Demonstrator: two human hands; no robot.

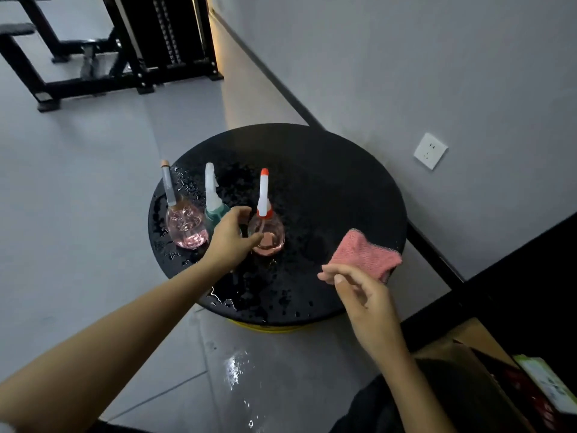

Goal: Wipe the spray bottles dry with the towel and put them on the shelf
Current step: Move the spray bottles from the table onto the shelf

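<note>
A round black table (327,182) stands by the wall, and it is wet with little drops of water. Three spray bottles stand up in a row on its left side.

The first bottle (186,226) is round and see-through, with pink water inside and a grey sprayer with a tan tip. The green bottle (215,214) is next to it and has a pale sprayer. The red-top bottle (268,239) is round too, with pink water and a white sprayer with a red tip.

The left hand (232,235) reaches in between the green bottle and the red-top bottle. Its fingers are spread apart and are not wrapped around anything.

A fuzzy pink towel (365,257) lies folded near the right edge of the table. The right hand (365,295) is just beside it, with loose, bent fingers that hold nothing. It is hard to tell if it touches the towel.

A wet patch (234,367) shines on the floor.
</note>
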